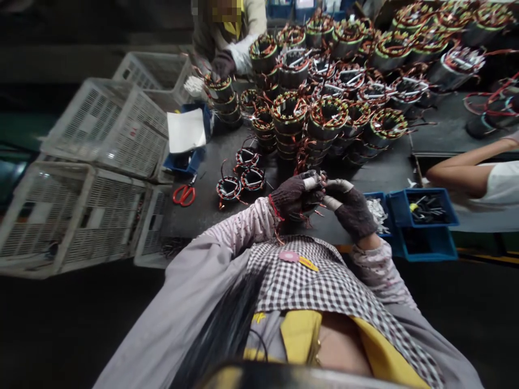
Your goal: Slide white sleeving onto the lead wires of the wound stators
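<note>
Stacked wire-wound rings (288, 128), red-handled scissors (187, 187) and, apparently, a blue bin (196, 162) rest on the dark table (219, 148).

Pretty dim room tbh, the light's mostly around the dark-topped table (440, 121) and the edges go murky. Floor (73, 324) is nearly black, can't make out its surface. Pale slatted plastic crates (144, 129) pile up left, plus some blurry greenish thing (10, 181) at the far edge.

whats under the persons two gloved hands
Under and between the left hand and right hand, part of a dark piece shows, with reddish wire ends sticking out. The hands cover much of it, so its centre cannot be seen.
</note>
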`<state>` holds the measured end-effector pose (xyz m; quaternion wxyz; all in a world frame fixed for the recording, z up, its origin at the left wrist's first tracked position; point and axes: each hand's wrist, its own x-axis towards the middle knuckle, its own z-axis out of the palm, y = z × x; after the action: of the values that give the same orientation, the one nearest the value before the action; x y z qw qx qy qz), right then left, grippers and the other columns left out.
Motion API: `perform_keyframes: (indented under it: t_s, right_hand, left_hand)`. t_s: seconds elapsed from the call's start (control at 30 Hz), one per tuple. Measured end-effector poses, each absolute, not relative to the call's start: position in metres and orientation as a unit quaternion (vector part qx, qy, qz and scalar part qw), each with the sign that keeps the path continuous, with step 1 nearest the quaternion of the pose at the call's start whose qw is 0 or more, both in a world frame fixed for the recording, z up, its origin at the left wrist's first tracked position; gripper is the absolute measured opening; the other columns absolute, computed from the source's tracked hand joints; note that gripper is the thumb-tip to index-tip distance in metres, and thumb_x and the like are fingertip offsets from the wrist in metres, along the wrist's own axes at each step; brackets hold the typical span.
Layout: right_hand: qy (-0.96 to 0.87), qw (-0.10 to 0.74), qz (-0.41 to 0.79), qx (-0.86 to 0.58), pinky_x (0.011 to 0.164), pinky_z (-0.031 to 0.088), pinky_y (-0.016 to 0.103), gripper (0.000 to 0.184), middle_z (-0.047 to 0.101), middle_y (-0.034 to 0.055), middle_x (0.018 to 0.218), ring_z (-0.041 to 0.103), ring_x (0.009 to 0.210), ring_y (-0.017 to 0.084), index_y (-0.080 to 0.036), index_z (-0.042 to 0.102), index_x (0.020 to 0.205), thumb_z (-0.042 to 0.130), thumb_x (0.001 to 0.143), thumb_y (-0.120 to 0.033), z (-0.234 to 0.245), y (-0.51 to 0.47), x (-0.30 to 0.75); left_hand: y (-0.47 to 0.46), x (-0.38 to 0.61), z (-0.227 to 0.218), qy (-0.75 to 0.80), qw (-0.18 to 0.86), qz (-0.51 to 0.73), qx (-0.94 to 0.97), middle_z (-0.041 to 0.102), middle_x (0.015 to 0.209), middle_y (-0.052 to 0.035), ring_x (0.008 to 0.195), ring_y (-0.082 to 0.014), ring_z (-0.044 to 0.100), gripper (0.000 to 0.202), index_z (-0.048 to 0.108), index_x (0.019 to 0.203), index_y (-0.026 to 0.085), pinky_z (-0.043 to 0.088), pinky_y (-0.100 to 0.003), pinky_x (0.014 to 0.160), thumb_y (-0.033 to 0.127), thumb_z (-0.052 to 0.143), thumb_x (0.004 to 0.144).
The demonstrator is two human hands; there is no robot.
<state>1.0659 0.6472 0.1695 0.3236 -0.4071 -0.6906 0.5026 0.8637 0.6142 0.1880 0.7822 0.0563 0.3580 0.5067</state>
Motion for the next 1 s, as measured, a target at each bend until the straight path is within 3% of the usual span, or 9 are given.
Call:
perform_keyframes:
  t_s: [0.13,0.27,0.37,0.47,0.57,0.67,0.8,0.9,1.0]
  right_hand:
    - [-0.653,0.387,0.488,-0.431,0.107,0.073,0.050,0.033,0.091,0.0066,0.107,0.086,0.103,0.028,-0.025,0.086,0.102,0.102,0.090,-0.052,0.167,0.647,1.072]
    - [-0.558,0.502,0.455,-0.479,0.084,0.073,0.041,0.039,0.089,0.0046,0.104,0.083,0.089,0.023,-0.028,0.084,0.106,0.107,0.083,-0.049,0.164,0.635,1.104]
    - [-0.587,0.461,0.427,-0.512,0.079,0.072,0.040,0.031,0.086,0.0057,0.095,0.081,0.085,0.024,-0.026,0.083,0.098,0.102,0.087,-0.048,0.162,0.615,1.122]
    - [-0.607,0.431,0.398,-0.537,0.081,0.072,0.042,0.029,0.084,0.0064,0.091,0.080,0.085,0.024,-0.026,0.080,0.095,0.095,0.094,-0.050,0.157,0.602,1.122]
    - [-0.594,0.410,0.423,-0.548,0.087,0.075,0.046,0.035,0.084,0.0054,0.095,0.082,0.088,0.026,-0.028,0.079,0.102,0.094,0.094,-0.058,0.146,0.601,1.111]
    - [-0.547,0.419,0.473,-0.550,0.086,0.075,0.048,0.045,0.083,0.0044,0.094,0.082,0.085,0.025,-0.028,0.076,0.106,0.096,0.092,-0.066,0.138,0.605,1.102]
    - [-0.531,0.464,0.437,-0.558,0.091,0.075,0.047,0.042,0.084,0.0069,0.100,0.083,0.092,0.025,-0.026,0.076,0.112,0.096,0.094,-0.057,0.142,0.606,1.103]
    - [-0.589,0.439,0.402,-0.547,0.096,0.075,0.047,0.033,0.087,0.0102,0.107,0.083,0.097,0.026,-0.024,0.080,0.110,0.093,0.096,-0.051,0.152,0.602,1.107]
    - [-0.632,0.393,0.395,-0.539,0.091,0.075,0.044,0.027,0.089,0.0108,0.104,0.084,0.092,0.026,-0.024,0.084,0.111,0.086,0.100,-0.048,0.157,0.600,1.109]
  left_hand:
    - [0.610,0.859,0.202,0.349,0.784,0.510,0.052,0.072,0.082,-0.0011,0.064,-0.0085,0.064,0.017,0.077,0.097,0.014,0.051,-0.016,0.058,0.001,0.079,0.108]
    - [0.601,0.844,0.203,0.395,0.729,0.552,0.090,0.077,0.087,-0.0017,0.068,-0.0101,0.071,0.020,0.080,0.103,0.014,0.054,-0.017,0.058,0.010,0.098,0.099]
    - [0.596,0.837,0.193,0.423,0.723,0.523,0.159,0.083,0.093,-0.0042,0.072,-0.0131,0.075,0.032,0.084,0.110,0.015,0.057,-0.021,0.062,0.023,0.110,0.093]
    - [0.598,0.840,0.182,0.432,0.720,0.508,0.193,0.083,0.090,-0.0042,0.068,-0.0119,0.073,0.038,0.082,0.104,0.015,0.054,-0.020,0.059,0.029,0.114,0.089]
    - [0.603,0.847,0.175,0.456,0.700,0.515,0.191,0.079,0.081,-0.0011,0.057,-0.0077,0.063,0.040,0.079,0.097,0.016,0.044,-0.018,0.051,0.032,0.114,0.089]
    - [0.604,0.850,0.172,0.463,0.694,0.519,0.186,0.079,0.080,-0.0009,0.055,-0.0071,0.061,0.040,0.079,0.096,0.016,0.044,-0.019,0.051,0.032,0.115,0.088]
    - [0.601,0.850,0.172,0.443,0.702,0.527,0.182,0.081,0.083,-0.0016,0.057,-0.0071,0.063,0.040,0.081,0.099,0.015,0.048,-0.018,0.053,0.031,0.115,0.087]
    - [0.600,0.851,0.174,0.433,0.702,0.536,0.183,0.081,0.085,-0.0023,0.061,-0.0082,0.067,0.039,0.080,0.097,0.014,0.050,-0.019,0.055,0.027,0.115,0.086]
    - [0.600,0.852,0.177,0.443,0.699,0.533,0.179,0.080,0.084,-0.0020,0.062,-0.0096,0.068,0.039,0.079,0.097,0.014,0.051,-0.020,0.056,0.025,0.115,0.086]
